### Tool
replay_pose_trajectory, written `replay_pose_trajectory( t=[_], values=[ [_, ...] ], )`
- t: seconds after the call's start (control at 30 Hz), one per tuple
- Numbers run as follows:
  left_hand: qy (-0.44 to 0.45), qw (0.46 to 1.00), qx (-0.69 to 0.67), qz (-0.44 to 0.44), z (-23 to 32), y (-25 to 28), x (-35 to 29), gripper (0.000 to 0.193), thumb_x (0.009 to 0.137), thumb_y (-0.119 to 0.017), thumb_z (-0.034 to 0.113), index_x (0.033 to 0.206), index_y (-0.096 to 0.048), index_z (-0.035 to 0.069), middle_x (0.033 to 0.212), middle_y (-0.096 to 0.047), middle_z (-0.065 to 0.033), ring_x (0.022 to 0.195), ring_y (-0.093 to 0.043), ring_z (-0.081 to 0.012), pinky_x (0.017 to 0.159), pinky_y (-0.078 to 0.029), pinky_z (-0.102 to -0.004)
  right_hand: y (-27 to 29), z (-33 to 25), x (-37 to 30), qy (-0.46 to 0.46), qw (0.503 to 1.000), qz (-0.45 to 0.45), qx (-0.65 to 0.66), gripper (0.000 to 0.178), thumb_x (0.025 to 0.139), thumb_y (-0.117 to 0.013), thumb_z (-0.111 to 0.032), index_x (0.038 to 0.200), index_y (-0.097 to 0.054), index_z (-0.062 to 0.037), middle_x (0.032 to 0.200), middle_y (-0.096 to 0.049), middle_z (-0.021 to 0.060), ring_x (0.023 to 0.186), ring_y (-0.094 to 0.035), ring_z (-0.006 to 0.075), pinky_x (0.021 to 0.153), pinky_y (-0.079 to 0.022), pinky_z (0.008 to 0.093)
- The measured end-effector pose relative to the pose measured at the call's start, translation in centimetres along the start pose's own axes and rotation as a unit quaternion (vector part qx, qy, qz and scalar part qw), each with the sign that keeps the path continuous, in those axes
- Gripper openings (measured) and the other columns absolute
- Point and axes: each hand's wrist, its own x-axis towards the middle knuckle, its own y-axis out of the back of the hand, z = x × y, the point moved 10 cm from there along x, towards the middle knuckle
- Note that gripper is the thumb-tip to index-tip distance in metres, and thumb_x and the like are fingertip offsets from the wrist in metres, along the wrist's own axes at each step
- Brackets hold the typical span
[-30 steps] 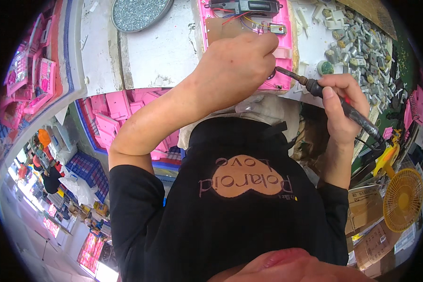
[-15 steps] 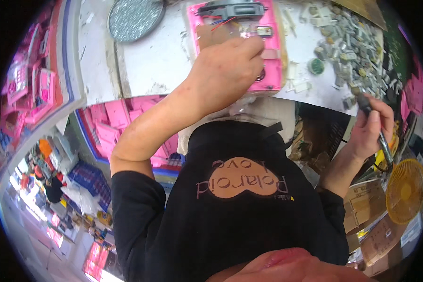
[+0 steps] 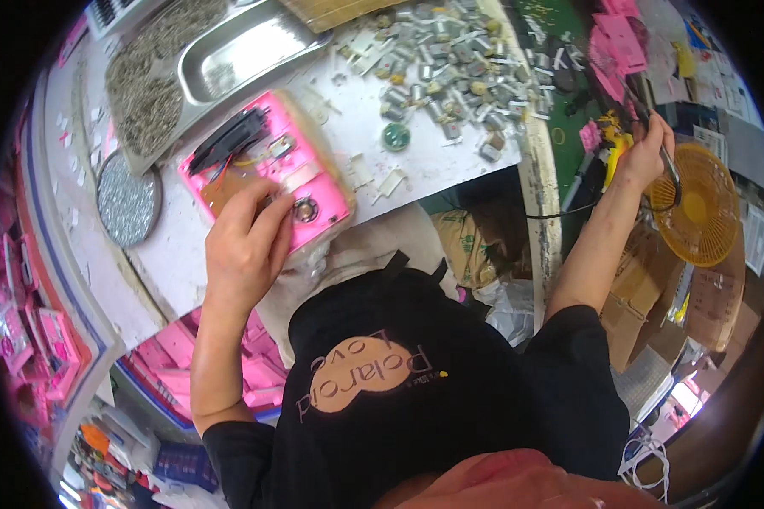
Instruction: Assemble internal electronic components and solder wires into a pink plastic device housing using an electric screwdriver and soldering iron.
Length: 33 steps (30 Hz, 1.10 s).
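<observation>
On the white bench lies a pink plastic housing (image 3: pixel 334 197), open side up. A long black part (image 3: pixel 232 140), thin wires, a brown board (image 3: pixel 218 188) and a round metal-centred part (image 3: pixel 306 209) sit in it. My left hand (image 3: pixel 244 246) rests over the housing beside the board, thumb and fingers pinched together; whatever is between them is hidden. Out to the right, past the bench edge, my right hand (image 3: pixel 645 154) is closed round a slim dark corded tool (image 3: pixel 640 109). The cord loops below this hand.
Small metal motors (image 3: pixel 450 76) are heaped beyond the housing, with a green round container (image 3: pixel 395 137) nearer. A metal tray (image 3: pixel 197 68) stands at the back left, a grey speckled disc (image 3: pixel 128 199) on the left. A yellow fan grille (image 3: pixel 696 204) stands at right.
The view has swung rightward, so bench things appear farther left. My right hand has moved outward from the bench edge with the tool. My left hand stays over the housing.
</observation>
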Motion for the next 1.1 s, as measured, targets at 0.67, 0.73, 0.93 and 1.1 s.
replay_pose_trajectory(
  t=[0.67, 0.73, 0.93, 1.1],
  values=[
    [-0.028, 0.997, -0.009, 0.071, -0.8, 1.0, -1.1, 0.033, 0.076, -0.079, 0.005, 0.108, -0.073, 0.010, 0.107, -0.067, -0.0099, 0.088, -0.067, -0.0280, 0.072, -0.054, -0.0379, -4.0, 12.3, 1.8, -0.361, 0.858, -0.230, 0.283, 0.030, 0.100, -0.064, -0.016, 0.116, -0.063, 0.0093, 0.108, -0.067, 0.0190, 0.086, -0.058, 0.0226, 0.082, -0.052, 0.0374],
    [-0.017, 0.998, 0.000, 0.062, -0.8, 0.9, -1.3, 0.033, 0.076, -0.079, 0.005, 0.108, -0.073, 0.010, 0.108, -0.067, -0.0097, 0.089, -0.067, -0.0281, 0.073, -0.054, -0.0384, -8.3, 7.8, -7.4, -0.386, 0.799, -0.280, 0.366, 0.035, 0.100, -0.059, -0.015, 0.123, -0.060, 0.0113, 0.100, -0.065, 0.0164, 0.084, -0.056, 0.0200, 0.076, -0.049, 0.0343],
    [-0.028, 0.997, -0.003, 0.070, -0.7, 1.0, -1.4, 0.032, 0.075, -0.079, 0.005, 0.106, -0.073, 0.010, 0.110, -0.068, -0.0100, 0.088, -0.066, -0.0283, 0.075, -0.054, -0.0381, -22.7, -5.7, -27.1, -0.088, 0.872, -0.480, 0.045, 0.017, 0.095, -0.071, -0.006, 0.110, -0.074, 0.0013, 0.095, -0.072, 0.0048, 0.081, -0.064, 0.0089, 0.074, -0.052, 0.0236],
    [-0.042, 0.992, 0.006, 0.122, -0.9, 1.7, -1.5, 0.031, 0.075, -0.077, 0.009, 0.106, -0.074, 0.011, 0.105, -0.064, -0.0052, 0.089, -0.064, -0.0245, 0.075, -0.049, -0.0385, -30.6, -11.9, -33.8, 0.202, 0.777, -0.583, -0.121, 0.021, 0.083, -0.078, -0.025, 0.089, -0.073, -0.0055, 0.078, -0.070, 0.0091, 0.071, -0.068, 0.0241, 0.065, -0.054, 0.0353]
  ],
)
